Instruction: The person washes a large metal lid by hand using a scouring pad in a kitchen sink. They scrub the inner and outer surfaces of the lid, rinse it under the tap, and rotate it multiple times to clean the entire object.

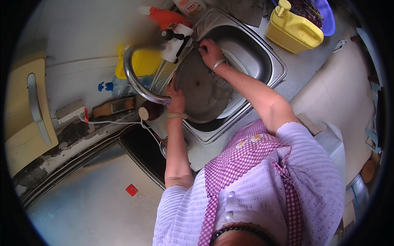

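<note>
A round, dark grey pan or lid (197, 89) rests tilted in the stainless steel sink (261, 55). My left hand (176, 100) grips its left rim beneath the curved faucet spout (132, 73). Against the upper part of the round piece, my right hand (211, 53) is closed on a dark scouring pad, mostly hidden by the fingers. Suds show on the wet surface to the right of its middle. Under it lies a white dish (238, 103), partly covered.
A yellow jug (294, 32) and a purple basin (329, 18) stand beyond the sink. Near the wall are a yellow container (141, 63), a clear plastic bottle (118, 87), a grater (115, 106), a jar (150, 111) and a white cord (114, 122).
</note>
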A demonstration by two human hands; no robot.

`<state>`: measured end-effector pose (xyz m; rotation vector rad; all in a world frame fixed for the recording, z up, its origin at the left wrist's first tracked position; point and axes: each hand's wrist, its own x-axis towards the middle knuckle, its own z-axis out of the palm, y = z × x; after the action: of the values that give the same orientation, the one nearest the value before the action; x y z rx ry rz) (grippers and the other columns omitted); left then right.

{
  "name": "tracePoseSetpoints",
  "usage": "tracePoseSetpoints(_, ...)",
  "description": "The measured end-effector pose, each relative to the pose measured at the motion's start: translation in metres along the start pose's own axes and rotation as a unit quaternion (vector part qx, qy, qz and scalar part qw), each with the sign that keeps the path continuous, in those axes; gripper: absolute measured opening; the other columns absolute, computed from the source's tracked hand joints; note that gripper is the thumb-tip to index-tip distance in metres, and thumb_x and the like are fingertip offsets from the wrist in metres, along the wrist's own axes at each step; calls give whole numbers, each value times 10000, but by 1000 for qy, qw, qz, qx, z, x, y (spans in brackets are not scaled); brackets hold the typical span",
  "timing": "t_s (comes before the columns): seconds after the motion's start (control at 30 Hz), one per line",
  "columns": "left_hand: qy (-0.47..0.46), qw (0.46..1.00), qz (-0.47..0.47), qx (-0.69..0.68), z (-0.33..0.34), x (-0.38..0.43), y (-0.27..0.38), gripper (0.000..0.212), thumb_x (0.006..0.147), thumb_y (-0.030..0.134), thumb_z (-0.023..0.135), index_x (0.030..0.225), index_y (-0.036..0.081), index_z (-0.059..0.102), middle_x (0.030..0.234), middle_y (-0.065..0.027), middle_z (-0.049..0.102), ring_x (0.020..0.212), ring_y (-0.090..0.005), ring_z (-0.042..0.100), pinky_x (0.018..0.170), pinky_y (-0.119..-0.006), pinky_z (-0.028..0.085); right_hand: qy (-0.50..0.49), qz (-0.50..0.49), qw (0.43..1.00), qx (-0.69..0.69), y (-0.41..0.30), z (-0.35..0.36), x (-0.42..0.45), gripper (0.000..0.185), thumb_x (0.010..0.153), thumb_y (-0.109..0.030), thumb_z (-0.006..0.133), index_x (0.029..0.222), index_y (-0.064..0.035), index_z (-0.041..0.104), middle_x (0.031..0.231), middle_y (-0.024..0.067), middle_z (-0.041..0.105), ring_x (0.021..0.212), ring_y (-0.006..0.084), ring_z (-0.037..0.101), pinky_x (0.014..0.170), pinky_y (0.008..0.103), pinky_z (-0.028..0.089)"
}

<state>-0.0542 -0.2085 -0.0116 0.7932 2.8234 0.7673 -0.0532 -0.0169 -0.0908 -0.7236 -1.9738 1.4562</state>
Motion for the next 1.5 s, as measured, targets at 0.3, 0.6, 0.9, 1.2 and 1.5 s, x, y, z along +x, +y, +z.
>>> tracePoseSetpoints(0.3, -7, 998, -23, 52, -1, -3, 4, 460, 792, 107, 464, 1248, 76, 421, 1023, -233, 527, 954, -417, 488, 821, -434, 393, 16, -55, 998, -4, 8, 14, 9, 113, 673, -67, 613, 771, -55, 558, 814, 114, 558, 768, 288, 556, 681, 343, 456)
tracePoseSetpoints(0.6, 20, 1000, -23, -3, 5, -9, -5, 419, 804, 130, 458, 1223, 106, 462, 995, -201, 531, 926, -398, 497, 800, -418, 404, -24, -22, 999, 33, 2, 11, 11, 100, 675, -62, 621, 751, -36, 562, 825, 106, 570, 750, 278, 568, 652, 336, 458)
tracePoseSetpoints(0.9, 36, 998, -49, 36, 5, -17, 1, 509, 722, 38, 492, 1219, 143, 464, 971, -161, 536, 891, -324, 521, 793, -397, 417, 17, 8, 1000, -1, 6, 13, 11, 100, 670, -39, 598, 731, -50, 520, 788, 127, 522, 780, 311, 543, 671, 363, 441)
tracePoseSetpoints(1.2, 19, 997, -67, -26, 3, -25, 2, 456, 772, 110, 476, 1228, 120, 455, 1033, -219, 516, 913, -424, 502, 772, -431, 417, -69, -10, 988, 137, 12, 26, 5, 99, 666, -57, 597, 755, -62, 553, 807, 122, 559, 746, 309, 556, 657, 355, 451)
tracePoseSetpoints(1.5, 32, 998, -58, -7, 2, -37, -3, 437, 793, 119, 518, 1225, 94, 458, 1080, -245, 503, 962, -422, 492, 808, -411, 412, -77, 68, 994, 38, 33, 28, 4, 103, 643, -73, 609, 734, -83, 562, 784, 142, 572, 756, 333, 556, 657, 398, 449)
